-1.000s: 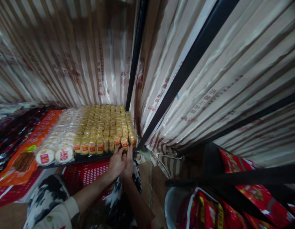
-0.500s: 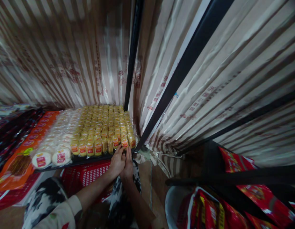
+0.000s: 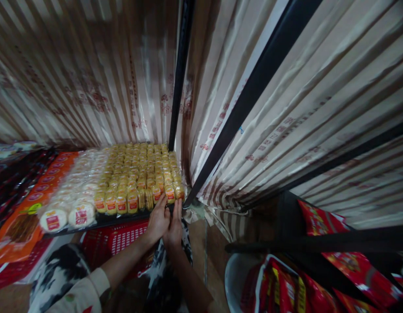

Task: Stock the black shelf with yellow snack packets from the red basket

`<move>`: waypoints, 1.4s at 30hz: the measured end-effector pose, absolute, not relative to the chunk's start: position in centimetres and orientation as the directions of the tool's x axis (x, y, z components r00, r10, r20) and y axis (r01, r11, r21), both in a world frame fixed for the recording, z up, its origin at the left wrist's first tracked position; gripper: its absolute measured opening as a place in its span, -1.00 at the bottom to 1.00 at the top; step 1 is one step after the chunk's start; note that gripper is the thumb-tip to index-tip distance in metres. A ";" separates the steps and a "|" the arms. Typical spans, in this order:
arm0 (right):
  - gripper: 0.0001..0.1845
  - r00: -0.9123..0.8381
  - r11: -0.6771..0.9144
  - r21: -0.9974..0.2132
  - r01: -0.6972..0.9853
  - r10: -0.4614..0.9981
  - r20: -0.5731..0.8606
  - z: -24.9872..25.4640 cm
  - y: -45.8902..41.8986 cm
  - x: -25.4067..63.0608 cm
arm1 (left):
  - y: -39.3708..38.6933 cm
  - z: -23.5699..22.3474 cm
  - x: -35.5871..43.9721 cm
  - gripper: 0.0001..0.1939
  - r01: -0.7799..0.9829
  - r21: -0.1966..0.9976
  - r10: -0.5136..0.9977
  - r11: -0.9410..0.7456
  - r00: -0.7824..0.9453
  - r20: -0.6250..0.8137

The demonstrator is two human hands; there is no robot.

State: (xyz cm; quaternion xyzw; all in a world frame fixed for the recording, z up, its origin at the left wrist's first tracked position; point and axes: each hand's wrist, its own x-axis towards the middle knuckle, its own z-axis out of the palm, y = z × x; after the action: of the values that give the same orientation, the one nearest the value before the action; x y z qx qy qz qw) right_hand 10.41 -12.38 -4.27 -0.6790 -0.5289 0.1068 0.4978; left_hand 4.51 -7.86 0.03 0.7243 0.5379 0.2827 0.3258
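Small yellow packets of biscuits (image 3: 136, 174), wrapped in clear film with red labels, stand in tight rows at the right end of a low dark shelf (image 3: 123, 218). My left hand (image 3: 158, 221) reaches to the front row, its stretched fingertips against a red-labelled packet (image 3: 157, 194). Close beside it, my right hand (image 3: 173, 229) points its straight fingers up at the packets in the corner (image 3: 179, 191). Both hands are open, pushing against the packet fronts rather than gripping them. The thumbs are partly hidden where the hands meet.
White round packets (image 3: 80, 215) and an orange bag (image 3: 21, 226) lie to the left. A red basket (image 3: 116, 239) sits below the shelf. Dark posts (image 3: 217, 156) rise before pleated curtains (image 3: 270, 139). Red bags (image 3: 283, 291) fill a tub (image 3: 234, 274) at lower right.
My right fingertips have shifted slightly right and down, from the red-labelled packet toward the corner one. My left fingers stay at the packet beside it. The view has moved slightly.
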 end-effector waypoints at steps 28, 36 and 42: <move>-0.41 0.446 -0.007 -0.810 0.586 0.838 0.315 -4.7 -11.0 11.4 | -7.3 -0.1 4.9 -0.51 0.601 0.758 0.955 -0.253 0.279 0.097; -0.42 0.417 -0.001 -0.813 0.582 0.859 0.298 -3.6 -11.6 11.3 | -7.8 0.9 4.8 -0.50 0.579 0.777 0.951 -0.246 0.300 0.077; -0.42 0.396 0.016 -0.801 0.599 0.863 0.313 -3.6 -12.0 11.4 | -8.2 0.9 4.5 -0.49 0.569 0.786 0.946 -0.243 0.320 0.061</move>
State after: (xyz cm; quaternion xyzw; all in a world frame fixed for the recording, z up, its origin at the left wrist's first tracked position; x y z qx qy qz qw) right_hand 11.35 -12.01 -3.58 -0.6876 -0.5316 0.1394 0.4746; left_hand 4.55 -8.19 0.93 0.7380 0.5130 0.2774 0.3395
